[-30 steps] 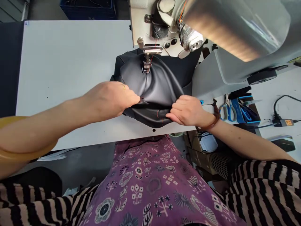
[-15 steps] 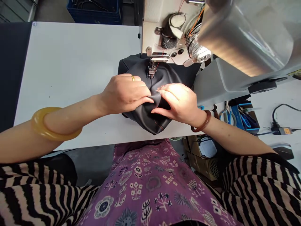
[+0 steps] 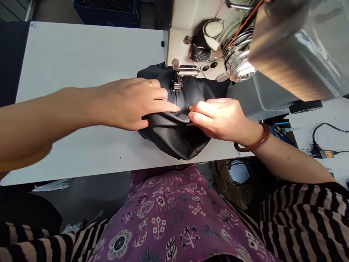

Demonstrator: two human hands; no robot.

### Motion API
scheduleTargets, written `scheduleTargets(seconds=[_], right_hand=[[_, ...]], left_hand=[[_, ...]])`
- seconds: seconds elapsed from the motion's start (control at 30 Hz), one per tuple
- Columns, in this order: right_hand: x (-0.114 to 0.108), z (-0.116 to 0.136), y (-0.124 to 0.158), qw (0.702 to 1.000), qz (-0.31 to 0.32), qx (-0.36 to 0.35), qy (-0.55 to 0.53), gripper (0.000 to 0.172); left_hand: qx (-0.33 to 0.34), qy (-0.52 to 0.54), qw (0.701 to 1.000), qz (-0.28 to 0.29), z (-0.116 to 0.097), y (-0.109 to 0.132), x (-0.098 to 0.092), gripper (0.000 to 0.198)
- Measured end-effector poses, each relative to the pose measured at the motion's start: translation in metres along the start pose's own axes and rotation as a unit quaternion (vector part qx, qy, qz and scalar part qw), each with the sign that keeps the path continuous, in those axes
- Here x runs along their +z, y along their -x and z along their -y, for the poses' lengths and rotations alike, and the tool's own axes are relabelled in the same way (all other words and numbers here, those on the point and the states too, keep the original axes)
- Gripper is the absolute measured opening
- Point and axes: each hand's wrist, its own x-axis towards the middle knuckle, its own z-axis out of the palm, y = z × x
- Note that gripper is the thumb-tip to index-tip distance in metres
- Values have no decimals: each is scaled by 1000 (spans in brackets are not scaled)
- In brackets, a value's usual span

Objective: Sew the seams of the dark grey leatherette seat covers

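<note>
A piece of black leather-like material [image 3: 174, 140] with a line of red-orange stitching near its front corner lies under the presser foot [image 3: 177, 85] of a sewing machine [image 3: 188, 22]. My left hand [image 3: 133, 103] is closed on the left side of a raised fold, index finger stretched along the top and thumb below. On the fold's right side my right hand [image 3: 216, 118] pinches the material between thumb and fingers. Between the hands, a seam runs from the foot toward the fold. Red thread comes down to the needle area; the needle tip cannot be made out.
The white table [image 3: 81, 72] extends left of the machine. A blue crate [image 3: 107, 12] stands beyond its far edge. To the right are a box of tools [image 3: 283, 133] and a power cord with a plug block [image 3: 324, 153]. A purple patterned apron [image 3: 174, 211] covers my lap.
My left hand has shifted left and turned flatter, its index finger now extended. My right hand has moved slightly right and closed into a tighter pinch. The fold between them is wider.
</note>
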Motion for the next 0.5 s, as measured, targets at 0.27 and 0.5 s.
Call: scheduleTargets(seconds=[0.27, 0.5], right_hand=[[-1, -2, -45, 998, 52, 16, -10, 38], [15, 14, -38, 988, 116, -3, -104, 54]], left_hand=[[61, -120, 991, -9, 2, -18, 25, 34], [78, -99, 986, -107, -10, -1, 44, 43]])
